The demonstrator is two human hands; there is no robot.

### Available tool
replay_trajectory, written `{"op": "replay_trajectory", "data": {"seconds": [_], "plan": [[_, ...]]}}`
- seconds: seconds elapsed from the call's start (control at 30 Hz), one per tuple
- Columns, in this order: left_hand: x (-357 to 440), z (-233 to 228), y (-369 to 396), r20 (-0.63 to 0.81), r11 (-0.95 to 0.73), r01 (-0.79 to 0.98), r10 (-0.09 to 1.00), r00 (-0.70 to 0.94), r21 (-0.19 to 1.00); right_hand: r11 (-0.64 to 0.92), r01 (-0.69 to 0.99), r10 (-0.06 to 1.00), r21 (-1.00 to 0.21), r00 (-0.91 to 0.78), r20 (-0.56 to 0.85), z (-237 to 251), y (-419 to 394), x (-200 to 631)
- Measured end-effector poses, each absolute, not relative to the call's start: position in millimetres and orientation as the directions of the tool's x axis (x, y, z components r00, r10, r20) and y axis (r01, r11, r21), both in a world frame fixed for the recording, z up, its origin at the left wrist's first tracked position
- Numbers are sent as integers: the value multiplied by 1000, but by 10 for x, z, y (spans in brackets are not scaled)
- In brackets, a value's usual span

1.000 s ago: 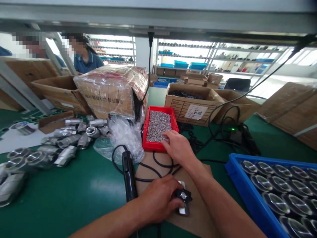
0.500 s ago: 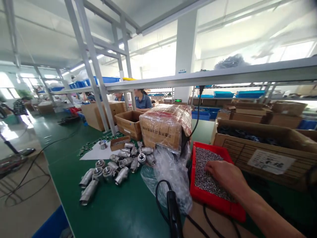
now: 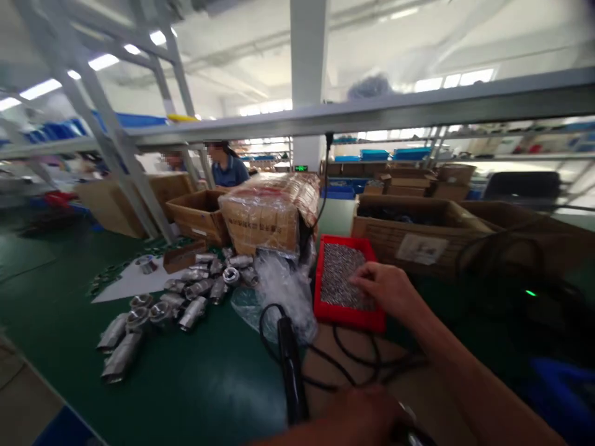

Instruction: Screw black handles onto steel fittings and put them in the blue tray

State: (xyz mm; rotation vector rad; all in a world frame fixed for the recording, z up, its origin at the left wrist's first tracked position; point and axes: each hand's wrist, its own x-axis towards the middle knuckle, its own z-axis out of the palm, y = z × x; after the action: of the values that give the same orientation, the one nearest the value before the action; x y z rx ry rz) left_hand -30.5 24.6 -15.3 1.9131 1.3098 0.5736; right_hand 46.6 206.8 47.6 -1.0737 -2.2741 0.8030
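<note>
My right hand (image 3: 383, 285) is over the right side of a red tray (image 3: 351, 319), its thumb and fingers pinched together at the heap of small metal parts (image 3: 341, 272). What the pinch holds, if anything, is too small to see. Low in the view, my left hand (image 3: 362, 406) is blurred and partly cut off. It looks closed around a shiny, dark-edged metal piece whose kind I cannot make out. A black corded tool with a slim handle (image 3: 290, 368) lies beside it. Several silver pipe-like metal fittings (image 3: 193, 313) are grouped on the green table (image 3: 199, 384).
A plastic-wrapped carton (image 3: 263, 220) stands behind a crumpled clear bag (image 3: 288, 294). Behind the tray is an open cardboard box (image 3: 423, 244). Black cable (image 3: 344, 365) loops over a brown sheet. A shelf (image 3: 362, 114) crosses overhead; a person (image 3: 230, 170) sits beyond.
The view has turned right, so the table things appear farther left. My left hand has come into view at the bottom. My right hand remains at the tray, its fingers now nearer the tray's right side.
</note>
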Motion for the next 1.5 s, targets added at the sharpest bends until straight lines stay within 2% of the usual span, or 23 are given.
{"op": "replay_trajectory", "data": {"seconds": [0.07, 0.13, 0.33, 0.5, 0.57, 0.7, 0.83, 0.9, 0.97, 1.07, 1.17, 1.27, 1.37, 1.43, 1.5], "plan": [[-244, -208, 217, -32, -186, 590, 940, 340, 786, 407, 425, 820, -808, -559, 120, 474, 1798, 715], [-224, -253, 205, -13, -186, 589, 948, 317, 786, 317, 375, 832, -871, -550, 66, 407, 1543, 970], [-238, -332, 210, 23, -225, 582, 942, 334, 781, 204, 399, 902, -894, -432, 13, 62, 940, 1607], [-219, -341, 207, 39, -240, 586, 942, 335, 774, 106, 427, 882, -898, -457, -114, -87, 749, 1785], [-216, -339, 212, 34, -238, 591, 942, 334, 771, 103, 448, 864, -888, -483, -144, -94, 730, 1805], [-215, -348, 219, 46, -245, 594, 943, 330, 766, 200, 476, 824, -856, -555, -116, -87, 743, 1849], [-214, -358, 221, 56, -256, 593, 941, 335, 764, 240, 420, 773, -875, -629, -90, -100, 778, 1871], [-213, -352, 220, 48, -251, 592, 940, 337, 766, 144, 375, 780, -916, -613, -128, -124, 775, 1836], [-212, -342, 221, 39, -243, 591, 941, 336, 769, -50, 319, 800, -946, -554, -229, -160, 748, 1771], [-214, -332, 223, 33, -238, 588, 940, 338, 773, -313, 221, 798, -924, -465, -382, -223, 678, 1682], [-217, -328, 221, 24, -224, 588, 944, 328, 778, -371, 177, 786, -912, -463, -410, -256, 645, 1703], [-220, -326, 220, 22, -222, 585, 944, 329, 781, -265, 239, 792, -934, -498, -352, -216, 729, 1779], [-216, -330, 226, 22, -220, 582, 945, 328, 783, 37, 370, 889, -928, -436, -138, -101, 945, 1679], [-209, -327, 228, 8, -192, 576, 952, 306, 795, 263, 448, 906, -854, -418, 60, -8, 1137, 1439], [-209, -307, 224, -19, -157, 572, 957, 289, 805, 465, 502, 855, -730, -470, 221, 82, 1344, 1095]]}}
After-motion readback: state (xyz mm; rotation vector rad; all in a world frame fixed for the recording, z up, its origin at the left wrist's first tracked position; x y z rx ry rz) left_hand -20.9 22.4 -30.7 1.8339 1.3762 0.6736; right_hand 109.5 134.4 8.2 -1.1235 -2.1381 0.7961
